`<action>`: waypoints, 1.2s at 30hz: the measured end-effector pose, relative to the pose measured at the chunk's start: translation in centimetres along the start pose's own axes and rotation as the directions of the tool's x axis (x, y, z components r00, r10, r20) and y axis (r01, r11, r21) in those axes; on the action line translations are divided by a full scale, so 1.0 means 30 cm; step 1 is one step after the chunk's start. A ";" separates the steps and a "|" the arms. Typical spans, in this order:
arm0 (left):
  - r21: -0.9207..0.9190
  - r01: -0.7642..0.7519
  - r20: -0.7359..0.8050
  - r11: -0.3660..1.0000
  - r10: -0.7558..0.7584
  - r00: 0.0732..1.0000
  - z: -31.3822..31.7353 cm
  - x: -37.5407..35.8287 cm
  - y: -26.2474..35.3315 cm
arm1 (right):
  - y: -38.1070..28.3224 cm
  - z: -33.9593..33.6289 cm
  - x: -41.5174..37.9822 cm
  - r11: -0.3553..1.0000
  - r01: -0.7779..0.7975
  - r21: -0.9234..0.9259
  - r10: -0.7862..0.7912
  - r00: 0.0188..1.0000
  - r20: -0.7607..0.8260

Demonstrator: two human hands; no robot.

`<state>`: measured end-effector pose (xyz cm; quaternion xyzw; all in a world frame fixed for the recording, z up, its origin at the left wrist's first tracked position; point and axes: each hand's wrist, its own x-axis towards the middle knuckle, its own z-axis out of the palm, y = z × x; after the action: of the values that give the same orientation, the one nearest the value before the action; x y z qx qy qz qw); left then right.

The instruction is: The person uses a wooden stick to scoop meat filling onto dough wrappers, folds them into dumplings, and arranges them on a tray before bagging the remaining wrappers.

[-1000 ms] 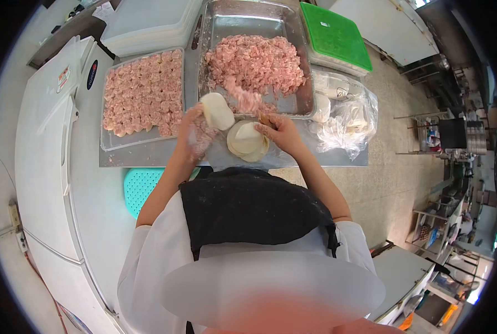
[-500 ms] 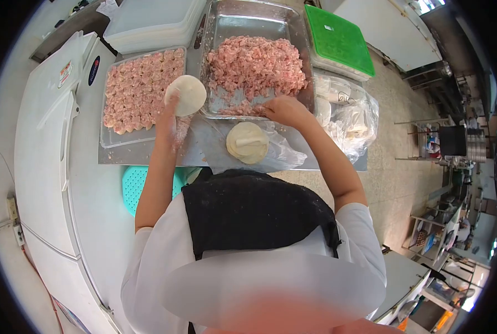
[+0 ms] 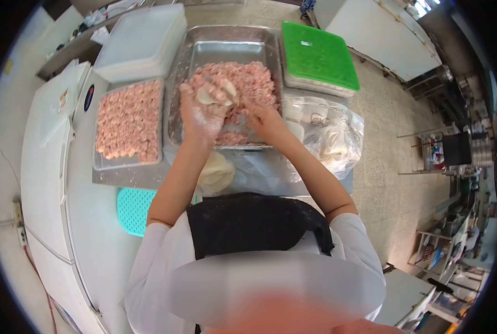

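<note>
Over the metal pan (image 3: 226, 50), my left hand (image 3: 199, 117) cups a round dough wrapper (image 3: 205, 96), its fingers curled around it. Pink minced meat (image 3: 254, 75) lies in the pan under and behind the hands. My right hand (image 3: 266, 121) is closed close beside the wrapper; what its fingers grip is too blurred to make out. A stack of round wrappers (image 3: 218, 175) sits on the table in front of the pan, partly behind my left forearm. To the left, rows of meat-filled dumplings (image 3: 127, 119) fill most of a clear tray (image 3: 115, 162).
Pale lidded containers (image 3: 143, 42) stand at the back left. A green-lidded box (image 3: 318, 58) is right of the pan, with plastic-bagged wrappers (image 3: 335, 136) in front of it. A white fridge (image 3: 42, 150) borders the left side; a turquoise perforated stool (image 3: 133, 210) is below the table.
My left hand has carried the wrapper from beside the pan to above the meat, its fingers now curled. My right hand has come up from the meat to meet it. The camera view has shifted.
</note>
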<state>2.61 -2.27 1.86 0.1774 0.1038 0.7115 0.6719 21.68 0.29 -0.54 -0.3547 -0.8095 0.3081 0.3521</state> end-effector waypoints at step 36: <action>0.909 -0.388 0.413 0.149 -0.422 0.807 0.031 -0.016 0.305 | -0.330 -0.151 -0.084 0.995 0.030 -0.092 -0.006 0.967 0.255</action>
<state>-5.42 -3.51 6.19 0.7806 0.3294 0.3608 0.3898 22.98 -6.09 8.55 -0.3212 -0.8650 0.3090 0.2307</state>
